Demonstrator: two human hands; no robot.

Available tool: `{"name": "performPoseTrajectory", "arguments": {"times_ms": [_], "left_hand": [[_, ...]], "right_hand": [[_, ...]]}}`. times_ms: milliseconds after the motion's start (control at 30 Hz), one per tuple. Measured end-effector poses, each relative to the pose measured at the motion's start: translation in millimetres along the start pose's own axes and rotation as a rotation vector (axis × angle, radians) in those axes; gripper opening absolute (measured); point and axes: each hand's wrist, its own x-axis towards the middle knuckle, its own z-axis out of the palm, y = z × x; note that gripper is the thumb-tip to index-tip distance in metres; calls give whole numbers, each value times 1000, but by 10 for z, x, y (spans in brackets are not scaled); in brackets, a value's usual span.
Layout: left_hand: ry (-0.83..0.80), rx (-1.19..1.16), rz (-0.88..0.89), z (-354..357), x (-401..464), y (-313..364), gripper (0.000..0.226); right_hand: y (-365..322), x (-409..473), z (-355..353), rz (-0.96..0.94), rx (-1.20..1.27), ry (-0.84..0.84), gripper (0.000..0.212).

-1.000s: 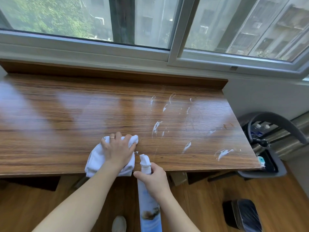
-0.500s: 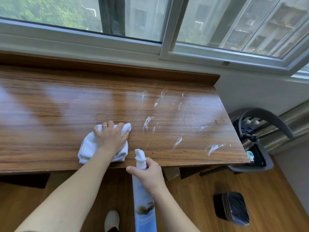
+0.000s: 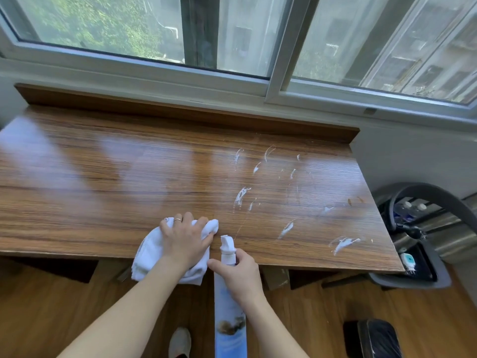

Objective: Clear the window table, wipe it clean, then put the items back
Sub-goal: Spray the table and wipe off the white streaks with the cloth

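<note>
Head view, your left hand (image 3: 184,241) pressing crumpled white cloth (image 3: 149,257) onto glossy wooden table (image 3: 103,189), your right hand (image 3: 238,273) gripping white-nozzled blue spray bottle (image 3: 229,293) beside the cloth.

- A window (image 3: 232,34) with a pale frame runs behind.
- A grey chair (image 3: 423,192) stands at the right end.
- A black bin (image 3: 374,339) sits on the wooden floor (image 3: 309,319).

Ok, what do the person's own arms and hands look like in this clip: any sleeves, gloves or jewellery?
Both forearms are bare as far as the frame shows: no sleeves, gloves, watch or bracelet in view. The left hand wears one thin ring, which looks silver, on a finger. The right hand shows no ring or other jewellery on the parts that can be seen.
</note>
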Motion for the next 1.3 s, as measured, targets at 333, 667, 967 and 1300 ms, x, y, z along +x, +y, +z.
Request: {"name": "performPoseTrajectory", "arguments": {"times_ms": [333, 667, 967, 1300], "left_hand": [[-12, 55, 10, 225, 474, -72, 38], [-57, 38, -16, 222, 569, -33, 49], [-19, 52, -40, 14, 5, 3, 43], [26, 59, 47, 221, 366, -141, 41]], "right_hand": [[16, -20, -40, 7, -26, -26, 26], [27, -69, -140, 9, -46, 5, 28], [-147, 71, -165, -7, -76, -50, 26], [-190, 219, -143, 14, -108, -99, 24]]}}
